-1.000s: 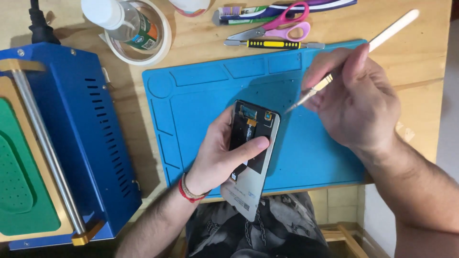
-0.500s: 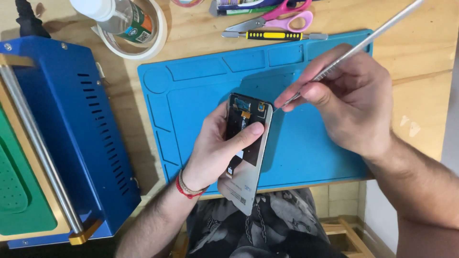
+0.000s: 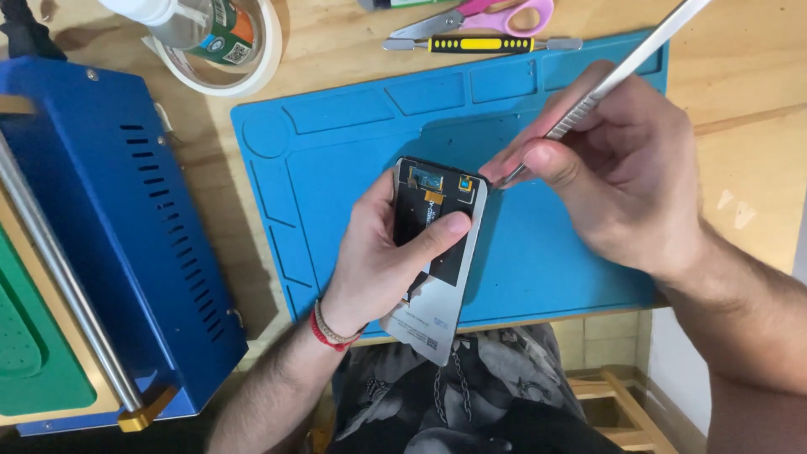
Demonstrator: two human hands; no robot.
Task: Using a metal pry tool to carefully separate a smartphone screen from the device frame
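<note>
My left hand (image 3: 387, 261) grips a phone screen panel (image 3: 433, 252) back side up, thumb laid across its dark middle, above a blue work mat (image 3: 336, 151). The panel shows a dark back with small gold and blue parts near its top edge and a pale lower end. My right hand (image 3: 622, 168) pinches a long metal tool (image 3: 622, 71). The tool's tip touches the panel's top right corner.
A blue metal machine (image 3: 126, 235) with a green pad and a steel bar stands at the left. A roll of tape (image 3: 227, 50) ringing a bottle lies at the top left. Pink-handled scissors (image 3: 479, 17) and a yellow screwdriver (image 3: 483, 44) lie beyond the mat on the wooden table (image 3: 748, 143).
My right hand has brought the tool tip from above the panel's right edge down to its top right corner. The left hand keeps its hold on the panel.
</note>
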